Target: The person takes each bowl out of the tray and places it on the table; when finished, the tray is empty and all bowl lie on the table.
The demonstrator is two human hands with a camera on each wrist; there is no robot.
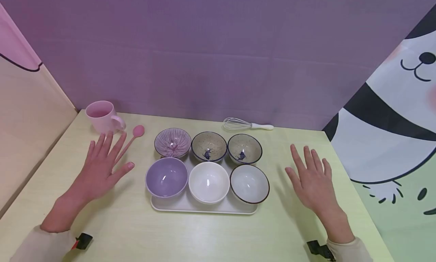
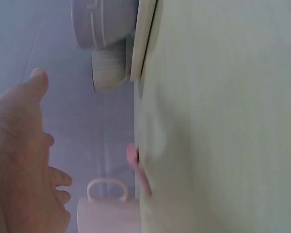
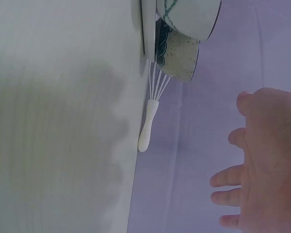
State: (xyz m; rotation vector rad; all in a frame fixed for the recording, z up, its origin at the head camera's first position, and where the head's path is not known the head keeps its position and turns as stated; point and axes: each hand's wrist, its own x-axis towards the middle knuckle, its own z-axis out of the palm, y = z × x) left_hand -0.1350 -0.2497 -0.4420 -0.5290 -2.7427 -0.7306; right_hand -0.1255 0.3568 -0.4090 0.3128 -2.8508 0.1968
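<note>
At the far left of the table (image 1: 204, 235), a pink mug (image 1: 99, 120) stands upright near the back edge, its handle turned to the right. In front of it the left hand (image 1: 95, 175) hangs above the tabletop, its back uppermost, fingers straight and fanned wide, thumb stretched well out to the side; it grasps nothing, and the left wrist view shows it apart from the mug and the spoon. The pink spoon (image 1: 138, 131) lies just right of the mug, its round end towards the back. Next comes a pale tray (image 1: 204, 208) bearing six bowls in two rows: on the left, the purple bowl (image 1: 167, 177) in front and the striped bowl (image 1: 173, 141) behind; in the middle, the plain white bowl (image 1: 209, 181) with a speckled bowl (image 1: 209, 144) behind; on the right, the dark-rimmed white bowl (image 1: 249, 183) with another speckled bowl (image 1: 244, 147) behind. Beyond these lies a white whisk (image 1: 261, 127), handle pointing right. Farther right the right hand (image 1: 314, 186) hovers above the table, fingers extended and slightly parted, thumb spread away, nothing in its grasp and the dark-rimmed white bowl well apart from it
</note>
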